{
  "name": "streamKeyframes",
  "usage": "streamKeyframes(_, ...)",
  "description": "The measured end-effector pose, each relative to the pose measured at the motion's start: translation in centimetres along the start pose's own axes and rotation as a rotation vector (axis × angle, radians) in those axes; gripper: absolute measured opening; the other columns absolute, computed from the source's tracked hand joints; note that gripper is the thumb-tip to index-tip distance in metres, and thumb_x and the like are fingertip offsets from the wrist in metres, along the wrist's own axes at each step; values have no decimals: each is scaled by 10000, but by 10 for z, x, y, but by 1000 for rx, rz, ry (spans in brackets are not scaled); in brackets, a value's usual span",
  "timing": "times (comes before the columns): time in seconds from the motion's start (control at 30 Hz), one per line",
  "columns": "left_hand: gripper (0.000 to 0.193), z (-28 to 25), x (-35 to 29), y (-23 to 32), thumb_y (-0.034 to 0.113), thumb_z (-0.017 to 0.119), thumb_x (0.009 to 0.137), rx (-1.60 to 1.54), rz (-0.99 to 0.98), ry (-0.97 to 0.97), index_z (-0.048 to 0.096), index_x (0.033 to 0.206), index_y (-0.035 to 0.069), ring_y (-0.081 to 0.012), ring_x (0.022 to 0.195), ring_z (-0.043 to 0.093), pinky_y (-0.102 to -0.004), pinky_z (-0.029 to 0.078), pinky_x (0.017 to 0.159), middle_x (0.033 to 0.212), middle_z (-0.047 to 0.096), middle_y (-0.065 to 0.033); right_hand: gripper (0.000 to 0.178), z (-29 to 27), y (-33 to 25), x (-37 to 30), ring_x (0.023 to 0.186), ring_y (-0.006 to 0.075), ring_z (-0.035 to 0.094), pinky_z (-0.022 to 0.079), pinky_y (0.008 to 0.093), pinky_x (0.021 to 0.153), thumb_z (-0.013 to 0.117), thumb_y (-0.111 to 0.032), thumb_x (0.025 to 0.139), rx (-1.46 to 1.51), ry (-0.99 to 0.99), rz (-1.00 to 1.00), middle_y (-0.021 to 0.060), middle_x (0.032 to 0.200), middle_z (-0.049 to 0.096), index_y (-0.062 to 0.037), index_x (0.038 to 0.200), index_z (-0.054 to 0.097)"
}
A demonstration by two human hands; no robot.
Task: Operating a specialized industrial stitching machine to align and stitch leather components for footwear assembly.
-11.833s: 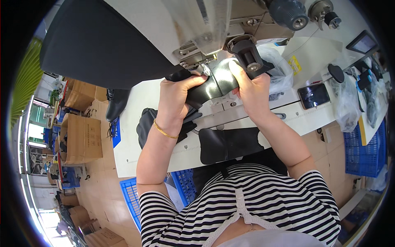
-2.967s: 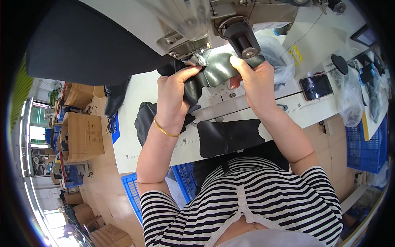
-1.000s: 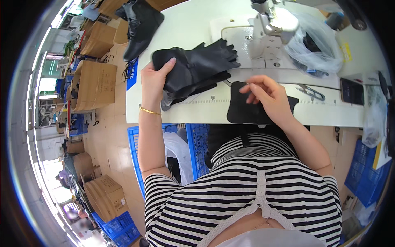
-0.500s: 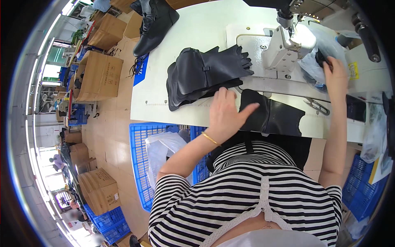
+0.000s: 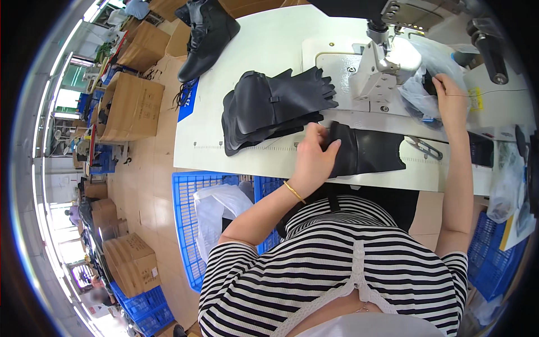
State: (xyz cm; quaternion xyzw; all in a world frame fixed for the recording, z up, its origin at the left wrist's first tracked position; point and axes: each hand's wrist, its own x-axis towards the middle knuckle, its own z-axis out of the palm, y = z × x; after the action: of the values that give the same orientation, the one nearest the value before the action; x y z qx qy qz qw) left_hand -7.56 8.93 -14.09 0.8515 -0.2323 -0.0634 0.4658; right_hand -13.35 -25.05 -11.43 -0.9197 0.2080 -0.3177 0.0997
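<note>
A black leather piece [image 5: 377,150] with a notched right end lies at the table's front edge. My left hand [image 5: 315,156] is closed at its left end, thumb on top and fingers curled. To the right, my right hand [image 5: 451,102] reaches to the clear plastic bag [image 5: 416,98], its fingertips closed on a small black piece [image 5: 429,84] there; its shape is mostly hidden. A stack of black leather boot pieces [image 5: 275,101] lies just beyond my left hand, the top one with a fringed right end.
The sewing machine [image 5: 387,64] stands at the back right. Thread snips [image 5: 425,148] lie right of the leather piece. A black boot [image 5: 206,42] stands at the far left corner. Below the table edge sits a blue crate [image 5: 188,216] with white plastic; cardboard boxes [image 5: 130,106] line the left.
My left hand has gone from spread to closed at the leather piece's left end. That piece now lies straighter along the edge. My right hand stays at the bag.
</note>
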Motion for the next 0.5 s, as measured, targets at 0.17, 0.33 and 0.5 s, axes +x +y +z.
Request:
streamKeyframes(0.17, 291, -13, 13, 0, 86, 710, 773, -639, -365, -292, 614, 1015, -44, -161, 741, 647, -290, 517, 692, 830, 682, -76, 202, -18, -8, -1, 712, 314, 621, 473, 370, 645, 552, -244, 907, 203, -119, 236, 151, 824, 650, -68, 972, 628)
streamKeyframes(0.33, 152, -4, 7, -3, 74, 631, 856, -620, -264, -230, 652, 961, -33, -90, 735, 615, -244, 508, 665, 868, 680, -52, 218, -37, -21, 0, 679, 128, 629, 473, 270, 632, 526, -186, 924, 319, -34, 310, 61, 841, 688, -33, 1055, 609)
streamKeyframes(0.5, 166, -3, 8, -6, 88, 629, 864, -705, -285, -233, 648, 970, -38, -94, 730, 617, -241, 506, 671, 858, 681, -50, 212, -49, -23, -20, 821, 136, 649, 502, 256, 735, 494, -133, 938, 843, -151, 352, 68, 979, 670, 7, 1033, 622)
